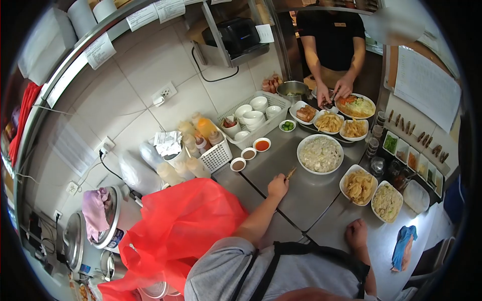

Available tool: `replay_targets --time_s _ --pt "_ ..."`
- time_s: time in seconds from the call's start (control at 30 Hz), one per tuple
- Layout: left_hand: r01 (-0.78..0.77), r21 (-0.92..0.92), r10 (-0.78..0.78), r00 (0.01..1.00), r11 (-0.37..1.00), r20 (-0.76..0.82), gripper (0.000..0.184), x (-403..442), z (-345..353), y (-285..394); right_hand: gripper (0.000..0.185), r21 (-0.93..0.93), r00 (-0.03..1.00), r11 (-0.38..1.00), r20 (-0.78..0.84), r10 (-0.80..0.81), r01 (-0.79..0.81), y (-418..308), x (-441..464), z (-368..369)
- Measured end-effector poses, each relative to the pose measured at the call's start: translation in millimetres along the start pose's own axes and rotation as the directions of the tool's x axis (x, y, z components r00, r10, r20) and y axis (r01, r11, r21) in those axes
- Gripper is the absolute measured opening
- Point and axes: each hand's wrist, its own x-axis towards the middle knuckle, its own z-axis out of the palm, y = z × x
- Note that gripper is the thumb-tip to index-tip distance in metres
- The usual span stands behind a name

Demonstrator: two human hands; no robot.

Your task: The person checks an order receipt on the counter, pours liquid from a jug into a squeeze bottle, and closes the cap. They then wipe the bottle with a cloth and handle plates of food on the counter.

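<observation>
My left hand (277, 185) reaches over the steel counter, its fingers closed on a small golden-brown piece (291, 173) that looks like fried food. Just beyond it stands a large white bowl (320, 154) of pale, chopped-looking food. My right hand (356, 233) rests on the counter, curled into a fist; nothing shows in it. The nearest dishes to that hand are a white bowl of golden fried pieces (358, 185) and a white bowl of rice-like food (387, 202). Three small sauce cups (262, 145) sit beyond my left hand.
Across the counter, a person's hands (335, 95) work at an oval plate (369, 113). Bowls of fries (329, 122) stand near them. A white basket (281, 104) holds stacked bowls. Red bags (175, 220) bulge at my left. A condiment tray (414, 163) and a blue cloth (403, 246) lie right.
</observation>
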Motion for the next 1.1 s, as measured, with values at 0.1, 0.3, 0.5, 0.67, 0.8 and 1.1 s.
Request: replay_targets --time_s 0.1,0.3,0.5,0.67,0.8,1.1 --pt "-0.020 0.001 0.020 1.000 1.000 -0.022 0.016 -3 1 1 0.008 -0.024 0.999 0.999 -0.015 -0.038 0.038 2 0 1" --pt "-0.180 -0.020 0.176 0.977 0.984 -0.117 0.011 -9 -1 -2 0.009 -0.014 1.000 1.000 -0.004 -0.018 0.018 -2 1 0" --pt "-0.174 -0.056 0.168 0.981 0.983 -0.098 0.013 -8 -3 -1 0.009 -0.063 1.000 0.998 -0.006 -0.010 0.009 -4 0 1" --pt "-0.166 -0.073 0.161 0.984 0.983 -0.074 0.015 -9 -6 1 0.007 -0.072 0.999 0.997 0.004 -0.033 0.033 -7 2 -2" --pt "-0.152 -0.078 0.148 0.988 0.985 -0.051 0.015 -8 -4 0 0.006 -0.098 1.000 0.995 0.006 -0.026 0.026 -8 1 -2" --pt "-0.204 -0.065 0.200 0.978 0.977 -0.061 0.011 -5 4 -9 0.005 -0.042 0.995 0.996 0.070 0.076 -0.073 -11 6 6"
